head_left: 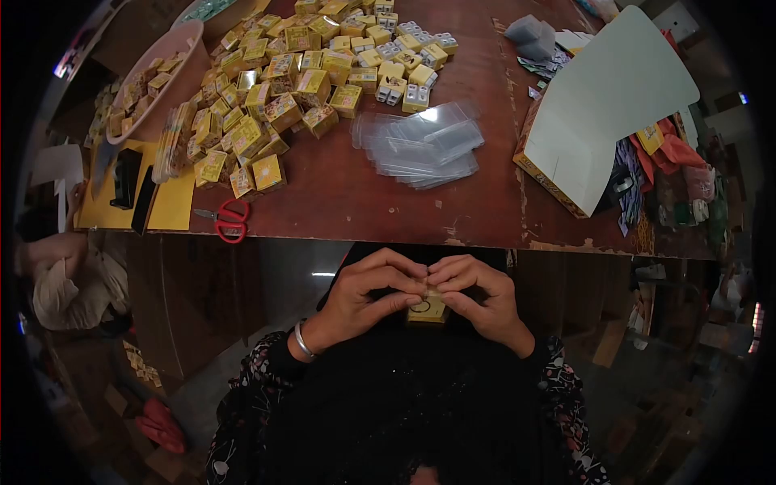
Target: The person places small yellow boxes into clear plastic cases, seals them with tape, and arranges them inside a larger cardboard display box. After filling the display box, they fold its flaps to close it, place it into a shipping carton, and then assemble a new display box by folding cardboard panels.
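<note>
Just below the table's front edge, over my lap, a small yellow box [428, 311] is held between my two hands. Fingers of my left hand [373, 284] are bent in a pinch at its upper left side. My right hand [481, 297] pinches the upper right side, and the fingertips of both hands nearly meet. What lies right under the fingertips is hidden. Beyond them on the table are a heap of small yellow boxes [283, 73], a spread stack of clear plastic pieces [424, 149] and several yellow-and-white pieces [416, 97].
Red-handled scissors [233, 222] lie at the front edge of the red-brown table [339, 210]. A pink basin [166, 61] of small items stands at the left. An open carton with a white lid [574, 121] sits at the right. Another person [77, 283] sits far left.
</note>
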The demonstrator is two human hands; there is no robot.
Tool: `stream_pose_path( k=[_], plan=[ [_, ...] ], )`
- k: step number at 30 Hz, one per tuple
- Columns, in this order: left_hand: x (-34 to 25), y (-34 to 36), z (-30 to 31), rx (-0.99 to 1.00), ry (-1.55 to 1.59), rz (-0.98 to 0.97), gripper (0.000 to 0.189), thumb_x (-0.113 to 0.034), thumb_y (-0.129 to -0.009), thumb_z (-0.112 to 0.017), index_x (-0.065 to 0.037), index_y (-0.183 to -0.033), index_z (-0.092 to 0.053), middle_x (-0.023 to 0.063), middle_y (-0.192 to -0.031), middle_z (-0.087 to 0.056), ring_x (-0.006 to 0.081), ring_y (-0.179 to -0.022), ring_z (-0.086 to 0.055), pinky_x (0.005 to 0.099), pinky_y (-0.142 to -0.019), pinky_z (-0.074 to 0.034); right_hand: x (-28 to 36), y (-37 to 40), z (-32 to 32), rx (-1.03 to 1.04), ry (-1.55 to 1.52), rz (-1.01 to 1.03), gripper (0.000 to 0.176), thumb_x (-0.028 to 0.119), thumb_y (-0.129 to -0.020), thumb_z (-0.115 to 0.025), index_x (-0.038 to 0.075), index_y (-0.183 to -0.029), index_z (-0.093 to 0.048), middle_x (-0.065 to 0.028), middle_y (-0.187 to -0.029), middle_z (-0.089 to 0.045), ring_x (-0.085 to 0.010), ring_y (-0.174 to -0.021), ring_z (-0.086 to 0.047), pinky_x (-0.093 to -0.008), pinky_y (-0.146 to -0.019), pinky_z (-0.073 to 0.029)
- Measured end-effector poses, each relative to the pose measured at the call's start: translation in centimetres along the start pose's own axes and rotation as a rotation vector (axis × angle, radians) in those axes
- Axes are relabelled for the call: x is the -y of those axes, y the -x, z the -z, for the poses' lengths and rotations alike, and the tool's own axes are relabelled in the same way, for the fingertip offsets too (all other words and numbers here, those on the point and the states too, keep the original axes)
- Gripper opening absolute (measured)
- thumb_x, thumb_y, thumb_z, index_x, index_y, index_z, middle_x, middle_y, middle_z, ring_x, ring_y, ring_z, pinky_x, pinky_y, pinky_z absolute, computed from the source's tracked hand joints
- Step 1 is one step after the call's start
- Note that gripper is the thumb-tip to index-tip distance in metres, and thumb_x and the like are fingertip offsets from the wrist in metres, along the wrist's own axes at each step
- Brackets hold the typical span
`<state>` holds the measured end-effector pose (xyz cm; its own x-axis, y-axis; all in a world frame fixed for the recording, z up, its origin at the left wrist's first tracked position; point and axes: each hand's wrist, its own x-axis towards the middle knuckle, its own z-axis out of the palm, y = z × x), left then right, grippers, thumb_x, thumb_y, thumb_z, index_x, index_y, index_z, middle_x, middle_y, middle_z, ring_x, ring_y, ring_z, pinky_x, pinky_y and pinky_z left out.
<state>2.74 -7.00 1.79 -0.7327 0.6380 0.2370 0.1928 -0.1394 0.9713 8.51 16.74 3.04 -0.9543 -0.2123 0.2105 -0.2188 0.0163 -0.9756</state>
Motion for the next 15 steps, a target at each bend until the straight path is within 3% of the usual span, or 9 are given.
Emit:
stream_pose_path(
  k=[3,5,7,9,10,12,13,15],
  plan=[
    [0.0,0.2,0.0,0.040,-0.019,-0.019,0.022,-0.009,-0.089,-0.080,-0.004,-0.109,-0.074,0.0135,-0.135,-0.060,0.0239,-0.114,-0.068,0.0353,-0.095,-0.061,-0.1,0.3,0.7,0.069,0.203,0.204,0.018,0.006,-0.087,-0.080,0.002,-0.102,-0.071,-0.0155,-0.119,-0.071,-0.0337,-0.119,-0.066,-0.0471,-0.100,-0.055],
    [-0.1,0.2,-0.5,0.028,-0.015,-0.005,0.026,-0.008,-0.089,-0.080,-0.004,-0.113,-0.073,0.0142,-0.144,-0.053,0.0247,-0.118,-0.067,0.0360,-0.095,-0.061,-0.7,0.5,0.9,0.065,0.298,0.283,0.019,0.008,-0.086,-0.081,0.003,-0.102,-0.072,-0.0154,-0.120,-0.071,-0.0355,-0.119,-0.066,-0.0474,-0.100,-0.055],
    [0.3,0.5,-0.3,0.109,0.065,0.117,0.030,-0.005,-0.089,-0.079,-0.005,-0.117,-0.070,0.0145,-0.148,-0.048,0.0252,-0.123,-0.064,0.0369,-0.097,-0.061,-0.5,0.7,1.8,0.073,0.406,0.341,0.023,0.011,-0.089,-0.080,0.004,-0.109,-0.073,-0.0159,-0.123,-0.070,-0.0373,-0.119,-0.065,-0.0482,-0.098,-0.056],
    [0.8,0.6,-0.8,0.068,0.197,0.162,0.027,-0.002,-0.091,-0.076,-0.005,-0.117,-0.068,0.0151,-0.148,-0.049,0.0239,-0.123,-0.064,0.0370,-0.097,-0.061,0.5,0.6,2.1,0.057,0.385,0.315,0.027,0.011,-0.088,-0.081,0.007,-0.114,-0.075,-0.0116,-0.126,-0.068,-0.0318,-0.119,-0.065,-0.0409,-0.094,-0.057],
    [0.9,0.6,-0.8,0.039,0.249,0.173,0.026,-0.001,-0.092,-0.075,-0.005,-0.116,-0.067,0.0157,-0.148,-0.049,0.0237,-0.122,-0.064,0.0368,-0.097,-0.061,1.8,0.7,2.8,0.003,0.375,0.210,0.029,0.008,-0.088,-0.080,0.006,-0.117,-0.075,-0.0133,-0.129,-0.067,-0.0292,-0.118,-0.066,-0.0368,-0.089,-0.059],
    [1.2,0.4,-0.8,-0.002,0.343,0.139,0.024,0.001,-0.093,-0.073,-0.004,-0.115,-0.066,0.0170,-0.147,-0.049,0.0233,-0.122,-0.064,0.0361,-0.096,-0.061,1.9,1.3,6.3,-0.462,0.398,0.110,0.027,0.009,-0.097,-0.072,0.002,-0.123,-0.071,-0.0125,-0.125,-0.068,-0.0164,-0.091,-0.069,-0.0288,-0.079,-0.057],
    [1.0,0.2,-0.8,0.002,0.338,0.141,0.023,0.003,-0.094,-0.072,-0.003,-0.115,-0.065,0.0177,-0.146,-0.050,0.0221,-0.121,-0.064,0.0351,-0.096,-0.060,1.2,1.1,8.8,-0.849,0.190,-0.007,0.022,0.009,-0.101,-0.066,0.001,-0.121,-0.070,-0.0089,-0.119,-0.071,-0.0086,-0.077,-0.063,-0.0259,-0.071,-0.053],
    [1.5,0.0,-1.0,0.007,0.373,0.158,0.023,0.003,-0.094,-0.072,-0.003,-0.115,-0.065,0.0176,-0.146,-0.050,0.0208,-0.120,-0.064,0.0346,-0.096,-0.059,-1.8,3.1,17.5,-1.230,0.266,-0.035,0.021,0.016,-0.102,-0.068,0.001,-0.115,-0.071,-0.0043,-0.107,-0.072,-0.0091,-0.074,-0.061,-0.0259,-0.063,-0.049]
  ],
)
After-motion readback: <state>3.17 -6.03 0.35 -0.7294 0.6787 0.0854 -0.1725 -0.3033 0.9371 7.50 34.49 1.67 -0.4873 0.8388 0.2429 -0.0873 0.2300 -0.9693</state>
